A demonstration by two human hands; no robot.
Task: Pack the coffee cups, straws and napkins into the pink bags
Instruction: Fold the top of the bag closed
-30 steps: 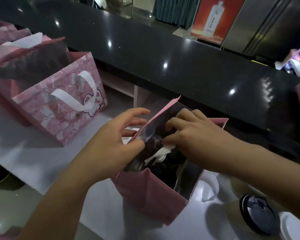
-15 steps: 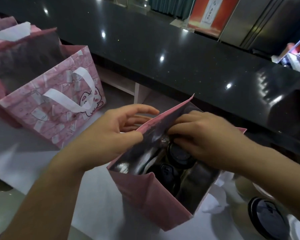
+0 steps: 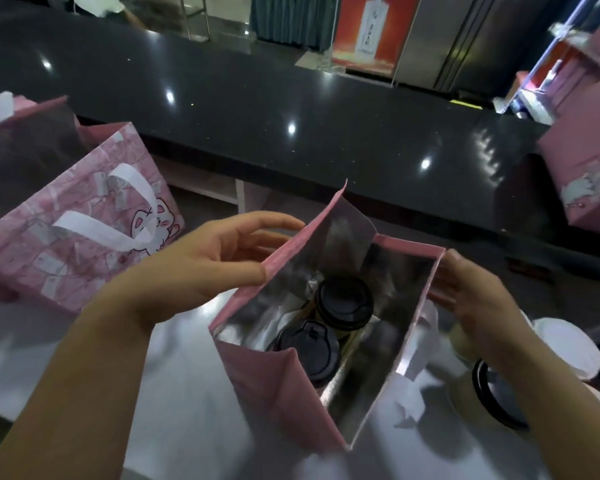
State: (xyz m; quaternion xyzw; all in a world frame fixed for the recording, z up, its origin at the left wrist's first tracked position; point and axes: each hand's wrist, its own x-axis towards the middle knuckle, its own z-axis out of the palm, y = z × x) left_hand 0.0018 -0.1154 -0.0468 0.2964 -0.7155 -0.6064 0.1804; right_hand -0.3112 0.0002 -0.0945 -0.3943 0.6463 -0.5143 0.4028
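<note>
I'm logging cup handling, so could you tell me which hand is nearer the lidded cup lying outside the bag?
Right. The right hand is just above the cup; the left hand is across the pink bag.

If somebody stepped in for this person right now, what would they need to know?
Left hand: pinching the left wall of the open pink bag.
Right hand: gripping its right wall.
Done: two lidded coffee cups stand inside the bag.
Left: another lidded cup waits on the table right of the bag. Straws and napkins cannot be made out clearly.
Another pink bag stands to the left.
</note>
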